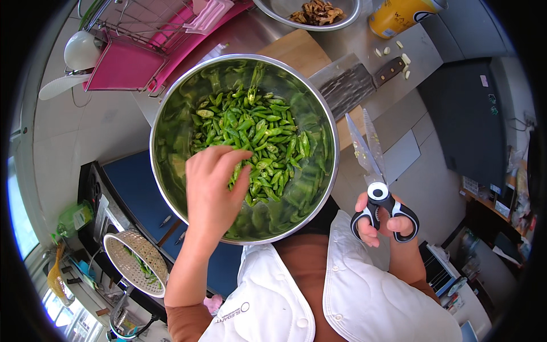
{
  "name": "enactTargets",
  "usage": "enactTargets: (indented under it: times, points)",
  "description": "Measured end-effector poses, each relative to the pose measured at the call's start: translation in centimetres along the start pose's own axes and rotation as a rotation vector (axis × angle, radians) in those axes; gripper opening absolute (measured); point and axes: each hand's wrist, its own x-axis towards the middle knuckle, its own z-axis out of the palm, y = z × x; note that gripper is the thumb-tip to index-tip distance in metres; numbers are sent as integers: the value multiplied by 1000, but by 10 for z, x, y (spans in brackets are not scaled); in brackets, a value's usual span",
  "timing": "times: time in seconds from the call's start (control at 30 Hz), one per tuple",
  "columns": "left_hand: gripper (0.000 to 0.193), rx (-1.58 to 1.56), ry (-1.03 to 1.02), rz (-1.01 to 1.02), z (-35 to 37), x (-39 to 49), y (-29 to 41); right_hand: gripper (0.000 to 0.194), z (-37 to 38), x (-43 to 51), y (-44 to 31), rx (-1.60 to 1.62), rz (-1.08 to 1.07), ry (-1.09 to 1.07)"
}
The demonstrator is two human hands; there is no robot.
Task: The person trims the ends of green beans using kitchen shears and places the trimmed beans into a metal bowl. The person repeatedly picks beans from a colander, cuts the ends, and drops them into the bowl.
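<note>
A large stainless steel bowl (332, 141) holds a heap of cut green chili peppers (260, 137). Over the heap, on its near left side, is my left hand (216, 184), slightly blurred. Its thumb and forefinger are apart, with nothing visible between them; the palm side is hidden. To the right of the bowl, my right hand (372, 231) grips kitchen scissors (378, 192) by their black and white handles. The scissor blades point away from me, a little apart, with small green and pale bits stuck to them.
Beyond the bowl, a cleaver (346, 85) lies across a wooden cutting board (299, 47), near peeled garlic cloves (386, 50). A metal basin (354, 15) with brown pieces, a yellow can (397, 19) and a pink dish rack (124, 64) stand behind. A woven basket (124, 267) with green peppers is at left.
</note>
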Motion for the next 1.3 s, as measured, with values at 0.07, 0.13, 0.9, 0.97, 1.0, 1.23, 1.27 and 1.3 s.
enactTargets:
  times: [0.07, 0.13, 0.9, 0.97, 1.0, 1.23, 1.27, 1.3]
  points:
    - [23, 35, -58, 33, 9, 12, 5, 61, -1, -3, 3, 21, -27, 12]
    - [23, 96, -56, 16, 12, 20, 4, 61, -5, -7, 4, 38, -24, 24]
    - [22, 301, -166, 52, 87, 45, 44, 62, -11, -7, 1, 33, 13, 65]
    - [22, 241, -111, 59, 90, 45, 44, 62, -11, -7, 1, 30, 20, 66]
    - [22, 217, -110, 55, 89, 46, 43, 61, -10, -8, 1, 30, 18, 65]
    - [18, -485, -161, -216, 34, 24, 43, 60, 0, -7, -5, -67, 20, 68]
    - [19, -734, -209, -326, 24, 19, 41, 59, 4, -8, -7, -148, 34, 72]
    - [22, -1127, -241, -570, 15, 13, 41, 58, 9, -7, -9, -230, 49, 74]
